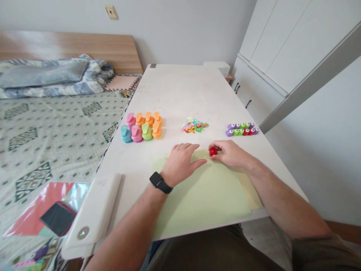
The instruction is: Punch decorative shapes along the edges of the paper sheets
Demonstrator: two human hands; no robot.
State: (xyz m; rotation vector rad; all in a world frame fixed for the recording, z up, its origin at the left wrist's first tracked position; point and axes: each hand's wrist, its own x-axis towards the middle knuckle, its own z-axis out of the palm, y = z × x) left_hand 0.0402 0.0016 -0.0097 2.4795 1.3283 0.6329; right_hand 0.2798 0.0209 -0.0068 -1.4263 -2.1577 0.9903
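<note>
My right hand [229, 153] grips a small red craft punch [213, 152] between thumb and fingers, at the far edge of a pale green sheet of paper [208, 195]. My left hand [182, 162], with a black watch on the wrist, is open over the sheet's upper left part, thumb and fingers apart, pointing toward the red punch. Under the green sheet a yellowish sheet [251, 190] shows at the right. Beyond the hands lies a heap of colourful paper cut-outs [194, 126].
Larger craft punches [146, 131] stand in two rows at the left. Small purple, green and red punches [242, 130] line up at the right. A long white device [94, 210] lies along the table's left edge. A bed [53, 131] with a phone [58, 218] adjoins the table.
</note>
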